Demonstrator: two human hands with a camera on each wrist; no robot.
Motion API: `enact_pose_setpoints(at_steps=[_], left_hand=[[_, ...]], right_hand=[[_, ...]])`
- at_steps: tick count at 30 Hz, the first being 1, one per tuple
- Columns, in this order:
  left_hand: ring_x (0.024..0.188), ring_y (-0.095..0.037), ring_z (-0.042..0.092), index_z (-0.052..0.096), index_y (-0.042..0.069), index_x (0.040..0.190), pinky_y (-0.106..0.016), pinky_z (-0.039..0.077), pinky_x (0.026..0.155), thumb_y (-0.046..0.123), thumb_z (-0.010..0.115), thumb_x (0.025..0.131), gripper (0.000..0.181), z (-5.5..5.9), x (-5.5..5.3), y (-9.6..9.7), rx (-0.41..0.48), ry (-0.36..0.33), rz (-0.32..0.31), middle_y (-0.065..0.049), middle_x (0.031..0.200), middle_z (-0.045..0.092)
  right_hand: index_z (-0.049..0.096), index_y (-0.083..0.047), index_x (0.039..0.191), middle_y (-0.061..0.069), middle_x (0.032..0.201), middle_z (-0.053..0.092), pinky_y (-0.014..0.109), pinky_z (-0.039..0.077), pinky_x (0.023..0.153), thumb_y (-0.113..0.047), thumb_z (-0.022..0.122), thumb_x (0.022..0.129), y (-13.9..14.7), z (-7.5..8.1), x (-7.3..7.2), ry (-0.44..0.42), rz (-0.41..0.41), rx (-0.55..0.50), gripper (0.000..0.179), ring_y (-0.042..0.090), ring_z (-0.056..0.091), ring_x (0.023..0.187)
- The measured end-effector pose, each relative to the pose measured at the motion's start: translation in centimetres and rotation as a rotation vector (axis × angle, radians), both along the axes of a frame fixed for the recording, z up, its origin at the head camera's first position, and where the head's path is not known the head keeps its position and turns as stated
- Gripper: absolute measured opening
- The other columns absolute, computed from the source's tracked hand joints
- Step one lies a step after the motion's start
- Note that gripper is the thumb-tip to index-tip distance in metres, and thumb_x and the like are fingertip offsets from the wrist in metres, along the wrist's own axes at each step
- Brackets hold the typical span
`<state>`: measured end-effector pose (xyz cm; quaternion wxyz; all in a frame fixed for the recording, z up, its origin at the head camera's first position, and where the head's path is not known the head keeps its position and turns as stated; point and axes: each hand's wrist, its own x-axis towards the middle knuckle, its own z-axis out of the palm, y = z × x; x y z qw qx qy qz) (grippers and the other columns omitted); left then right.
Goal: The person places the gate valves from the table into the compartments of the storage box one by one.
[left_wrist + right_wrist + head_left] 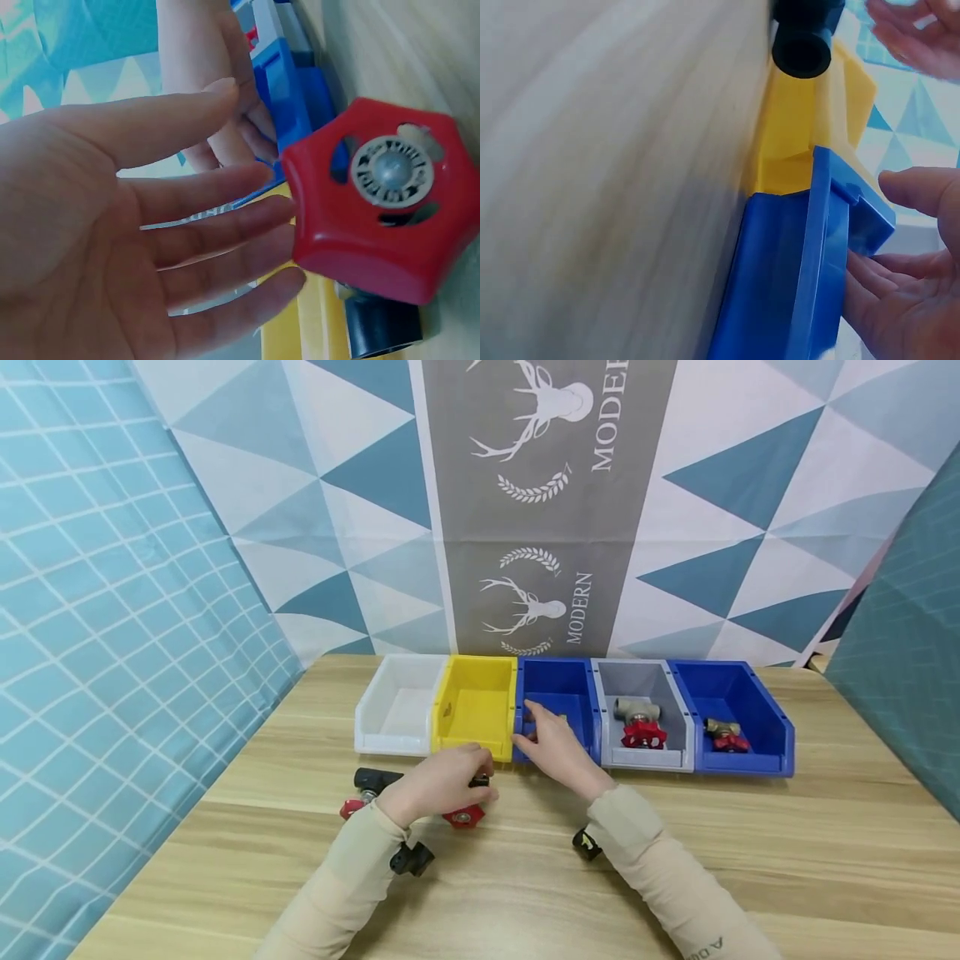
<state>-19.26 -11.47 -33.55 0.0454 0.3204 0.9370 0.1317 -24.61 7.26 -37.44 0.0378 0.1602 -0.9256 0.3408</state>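
Note:
My left hand (442, 781) hovers over the table, fingers extended and nothing gripped. Close by its fingertips is a valve with a red handwheel (390, 172) and a black body (382, 326); whether they touch is unclear. My right hand (557, 750) reaches over the front of the middle blue bin (817, 262), thumb apart and fingers loose inside. A small yellow patch (562, 718) shows in that bin beside the hand; its kind is hidden. Left of my left hand lies another black valve (375, 779) with a red handwheel.
A black pipe fitting (412, 859) lies near my left forearm, another black piece (586, 844) by my right sleeve. The bin row includes a white bin (393, 743), a yellow bin (472, 747), a grey bin (652, 758) and a right blue bin (750, 764); the last two hold red-handled brass-coloured valves.

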Motion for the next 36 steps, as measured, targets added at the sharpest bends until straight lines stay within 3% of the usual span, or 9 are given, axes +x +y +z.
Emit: enact_pose_setpoints(at_steps=[2, 8, 14, 25, 29, 36], left_hand=[[0.065, -0.009, 0.048, 0.062, 0.007, 0.091, -0.023, 0.042, 0.061, 0.028, 0.066, 0.083, 0.023, -0.25, 0.14, 0.01, -0.03, -0.024, -0.009, 0.0, 0.079, 0.058], [0.056, -0.006, 0.043, 0.061, 0.01, 0.079, -0.022, 0.038, 0.057, 0.025, 0.068, 0.08, 0.017, -0.59, 0.59, -0.19, -0.098, -0.104, -0.02, 0.003, 0.067, 0.052], [0.052, -0.005, 0.045, 0.061, 0.013, 0.074, -0.021, 0.039, 0.054, 0.023, 0.069, 0.08, 0.014, -0.38, 0.95, -0.29, -0.118, -0.185, -0.003, 0.007, 0.06, 0.052], [0.057, -0.007, 0.045, 0.061, 0.012, 0.079, -0.021, 0.039, 0.055, 0.022, 0.072, 0.078, 0.016, -0.16, 0.92, -0.22, -0.134, -0.219, 0.005, 0.007, 0.066, 0.053], [0.056, -0.006, 0.043, 0.058, 0.012, 0.077, -0.021, 0.037, 0.053, 0.021, 0.072, 0.077, 0.017, -0.19, 0.86, -0.21, -0.135, -0.218, -0.004, 0.006, 0.065, 0.051], [0.055, -0.005, 0.042, 0.057, 0.012, 0.074, -0.02, 0.036, 0.052, 0.017, 0.073, 0.076, 0.017, -0.44, 0.74, -0.35, -0.126, -0.188, -0.022, 0.007, 0.064, 0.05]], right_hand=[[0.035, 0.0, 0.136, 0.013, 0.12, 0.057, 0.046, 0.039, 0.094, -0.027, 0.059, 0.088, 0.12, -0.09, -0.05, -0.006, -0.008, -0.014, 0.06, 0.02, 0.062, 0.09], [0.037, -0.002, 0.135, 0.013, 0.117, 0.059, 0.04, 0.047, 0.082, -0.028, 0.058, 0.088, -0.15, -0.32, 0.01, -0.037, -0.028, -0.02, 0.058, 0.019, 0.062, 0.089], [0.036, -0.004, 0.136, 0.014, 0.119, 0.058, 0.042, 0.046, 0.085, -0.029, 0.059, 0.088, -0.47, -0.33, -0.04, -0.054, -0.053, -0.013, 0.059, 0.02, 0.063, 0.091], [0.039, -0.003, 0.133, 0.015, 0.113, 0.062, 0.037, 0.05, 0.076, -0.027, 0.064, 0.085, -0.37, 0.03, -0.09, -0.06, -0.058, -0.075, 0.059, 0.024, 0.064, 0.092], [0.04, -0.003, 0.132, 0.015, 0.111, 0.063, 0.042, 0.044, 0.087, -0.026, 0.064, 0.084, -0.5, -0.02, -0.11, -0.056, -0.073, -0.063, 0.059, 0.022, 0.065, 0.089], [0.041, -0.002, 0.131, 0.014, 0.11, 0.064, 0.044, 0.042, 0.089, -0.025, 0.065, 0.082, -0.71, -0.05, -0.07, -0.048, -0.093, -0.069, 0.059, 0.021, 0.065, 0.086]])
